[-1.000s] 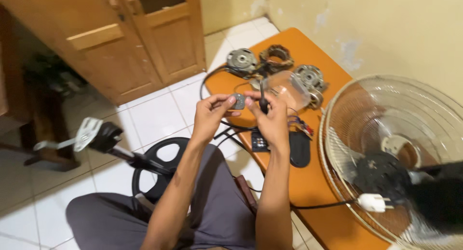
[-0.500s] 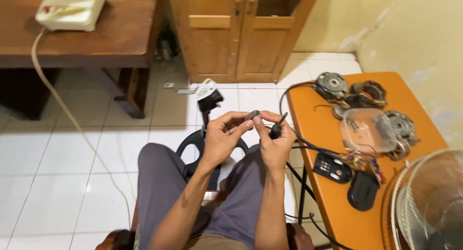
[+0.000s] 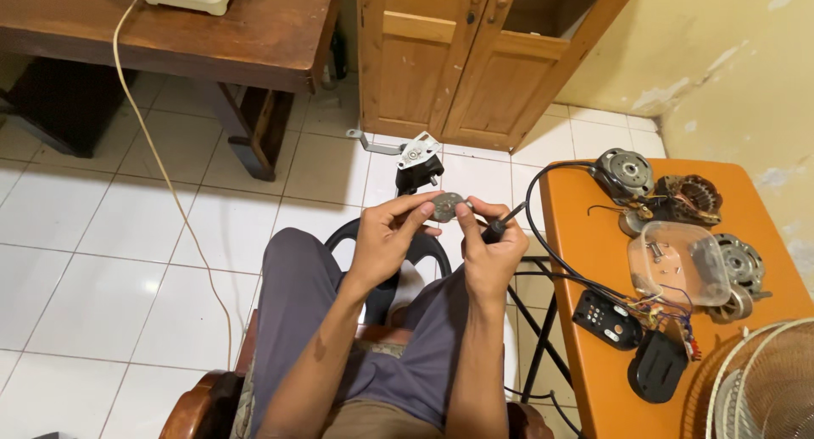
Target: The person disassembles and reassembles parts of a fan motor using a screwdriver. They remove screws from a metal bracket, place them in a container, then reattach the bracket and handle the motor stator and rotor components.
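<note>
Two hands raised over the lap — left hand (image 3: 386, 236) pinching a small round metal part (image 3: 447, 207), right hand (image 3: 492, 252) closed on a dark-handled tool (image 3: 500, 225) — inspection stage; tool tip needs aligning.

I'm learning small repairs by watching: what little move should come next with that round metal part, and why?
Probably bring the screwdriver tip down onto the round metal part. The left hand pinches the part up between both hands, and the right hand has the tool beside it, its tip not visibly seated on anything.
</note>
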